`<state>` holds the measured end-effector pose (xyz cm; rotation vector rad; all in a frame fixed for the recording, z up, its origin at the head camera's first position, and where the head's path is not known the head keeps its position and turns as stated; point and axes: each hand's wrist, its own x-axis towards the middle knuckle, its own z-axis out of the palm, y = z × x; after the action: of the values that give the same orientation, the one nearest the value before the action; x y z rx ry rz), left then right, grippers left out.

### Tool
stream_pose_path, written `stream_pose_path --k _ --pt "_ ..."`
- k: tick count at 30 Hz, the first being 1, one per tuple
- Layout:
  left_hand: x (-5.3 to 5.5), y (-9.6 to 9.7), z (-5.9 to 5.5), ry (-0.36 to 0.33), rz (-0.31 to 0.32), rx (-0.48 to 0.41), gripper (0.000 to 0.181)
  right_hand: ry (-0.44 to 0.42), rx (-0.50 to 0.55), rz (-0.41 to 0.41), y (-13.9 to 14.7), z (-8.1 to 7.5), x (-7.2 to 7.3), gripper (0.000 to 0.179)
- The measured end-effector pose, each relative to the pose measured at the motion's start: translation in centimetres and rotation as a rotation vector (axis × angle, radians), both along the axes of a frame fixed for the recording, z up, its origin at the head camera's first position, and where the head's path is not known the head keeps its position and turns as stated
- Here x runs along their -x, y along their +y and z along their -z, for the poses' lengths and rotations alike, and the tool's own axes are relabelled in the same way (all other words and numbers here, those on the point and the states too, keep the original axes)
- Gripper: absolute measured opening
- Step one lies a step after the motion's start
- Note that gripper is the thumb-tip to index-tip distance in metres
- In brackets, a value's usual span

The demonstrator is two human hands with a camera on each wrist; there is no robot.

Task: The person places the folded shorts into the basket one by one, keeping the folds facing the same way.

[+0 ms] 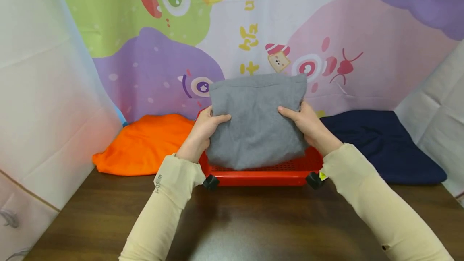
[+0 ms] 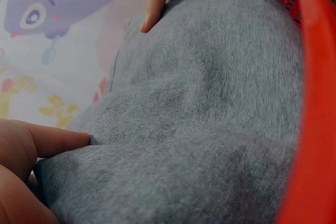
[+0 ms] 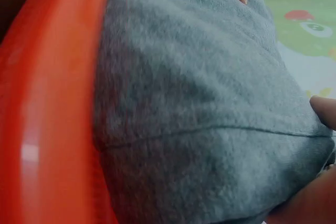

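Both hands hold a folded grey cloth (image 1: 257,128) up by its two sides in the head view. The left hand (image 1: 204,129) grips its left edge, thumb laid across the front face. On the opposite edge, the right hand (image 1: 311,126) does the same. A red basket (image 1: 257,179) with a perforated bottom stands behind and below the cloth, whose lower edge hangs over the front rim. In the right wrist view a seam runs across the grey cloth (image 3: 210,87), beside the basket's red rim (image 3: 52,87). The left wrist view shows soft folds in the cloth (image 2: 199,98).
An orange cloth (image 1: 145,144) lies on the brown table (image 1: 253,220) left of the basket, and a dark navy cloth (image 1: 380,148) lies right of it. Black knobs (image 1: 211,182) sit at the basket's front corners. A cartoon-printed curtain (image 1: 159,71) hangs behind.
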<state>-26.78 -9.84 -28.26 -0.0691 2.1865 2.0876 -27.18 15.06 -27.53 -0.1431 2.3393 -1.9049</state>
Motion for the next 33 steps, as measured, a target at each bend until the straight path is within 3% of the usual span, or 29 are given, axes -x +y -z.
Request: stream_pose_path --k 7,16,23,29,33 --pt "0.2 0.1 2.1 -0.080 0.005 0.007 0.045 -0.090 -0.012 -0.003 0.0 2.2 0.4 0.076" --pt "0.3 0.4 3.9 -0.108 0.001 0.020 0.047 -0.162 -0.080 0.026 -0.3 4.7 0.8 0.078" --pt "0.2 0.7 4.4 -0.081 0.024 0.147 0.048 -0.229 -0.129 -0.003 -0.1 5.2 0.7 0.076" --pt "0.0 0.6 4.8 -0.138 -0.001 0.200 0.050 -0.306 -0.211 -0.015 -0.2 5.2 0.5 0.072" --pt "0.1 0.5 5.0 -0.181 -0.004 0.244 0.065 -0.326 -0.251 -0.019 -0.3 5.2 0.3 0.072"
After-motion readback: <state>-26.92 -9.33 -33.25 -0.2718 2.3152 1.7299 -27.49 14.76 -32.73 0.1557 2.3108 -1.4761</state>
